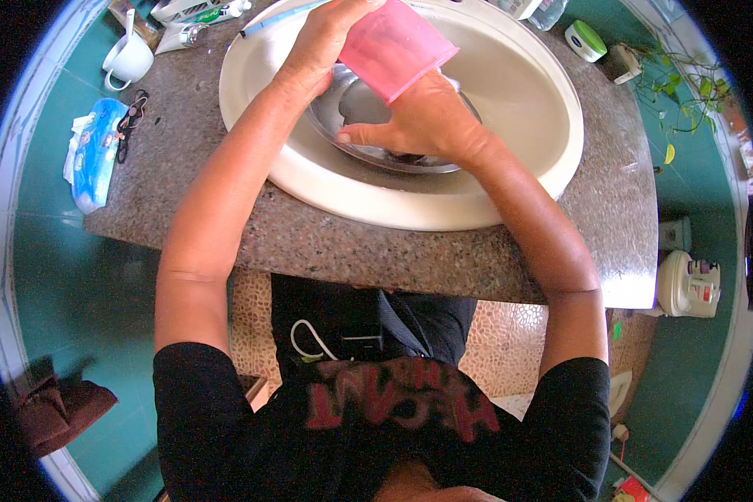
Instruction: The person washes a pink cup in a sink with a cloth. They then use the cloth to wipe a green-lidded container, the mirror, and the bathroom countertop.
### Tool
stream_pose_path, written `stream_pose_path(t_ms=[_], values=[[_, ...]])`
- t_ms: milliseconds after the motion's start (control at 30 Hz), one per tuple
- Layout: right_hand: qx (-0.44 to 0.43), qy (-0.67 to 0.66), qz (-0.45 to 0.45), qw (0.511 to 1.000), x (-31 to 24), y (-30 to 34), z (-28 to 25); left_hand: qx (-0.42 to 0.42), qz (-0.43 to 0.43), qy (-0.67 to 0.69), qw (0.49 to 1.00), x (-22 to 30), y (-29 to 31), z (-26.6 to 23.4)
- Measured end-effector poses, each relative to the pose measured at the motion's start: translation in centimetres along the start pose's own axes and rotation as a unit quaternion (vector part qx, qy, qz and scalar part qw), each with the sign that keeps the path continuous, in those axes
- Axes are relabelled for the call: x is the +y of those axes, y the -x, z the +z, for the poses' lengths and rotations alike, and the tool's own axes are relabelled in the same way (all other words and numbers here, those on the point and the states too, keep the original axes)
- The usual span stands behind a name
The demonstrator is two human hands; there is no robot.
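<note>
A pink, slightly see-through, square-sided container (400, 52) is tipped over the sink, its open rim toward me. My left hand (330, 42) is closed on its far left side, with the fingertips partly out of frame. The fingers of my right hand (439, 117) reach in at the rim and are hidden there; its thumb sticks out to the left, apart from the rest. Below both hands a round metal basin (330, 125) rests in the cream oval sink (523, 92). Something dark lies in the basin under my right hand, too covered to name.
The sink is set in a speckled stone counter (376, 251). At its left are a white mug (128, 63), a blue tissue pack (98, 155) and tubes (181, 37). A green-lidded jar (586, 41) and a trailing plant (686, 88) stand right. A white jug (688, 284) sits lower right.
</note>
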State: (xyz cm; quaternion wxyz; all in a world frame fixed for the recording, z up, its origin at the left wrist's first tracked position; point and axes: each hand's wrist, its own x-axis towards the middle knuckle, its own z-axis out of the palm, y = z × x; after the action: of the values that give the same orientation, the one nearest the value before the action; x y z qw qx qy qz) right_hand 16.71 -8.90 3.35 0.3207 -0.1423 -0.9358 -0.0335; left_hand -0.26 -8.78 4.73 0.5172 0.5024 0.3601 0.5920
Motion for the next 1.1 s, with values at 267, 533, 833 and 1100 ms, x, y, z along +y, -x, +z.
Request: stream_pose_path(t_ms=[267, 533, 833, 1100], values=[[0.101, -0.828, 0.344, 0.432, -0.9, -2.5, -4.6, 0.035, 0.02, 0.142, 0.989, -0.8, 0.1, -0.9], [-0.018, -0.473, 0.149, 0.868, -2.3, -0.9, -2.6, 0.033, 0.142, 0.08, 0.986, -0.5, 0.1, -1.7], [0.055, 0.011, -0.05, 0.997, 2.3, 0.7, 0.9, 0.068, 0.011, 0.013, 0.998, -1.2, 0.0, 0.6], [0.111, -0.746, 0.322, 0.572, 4.9, -0.2, -2.1, -0.083, 0.12, -0.089, 0.985, 0.0, -0.4, -0.3]])
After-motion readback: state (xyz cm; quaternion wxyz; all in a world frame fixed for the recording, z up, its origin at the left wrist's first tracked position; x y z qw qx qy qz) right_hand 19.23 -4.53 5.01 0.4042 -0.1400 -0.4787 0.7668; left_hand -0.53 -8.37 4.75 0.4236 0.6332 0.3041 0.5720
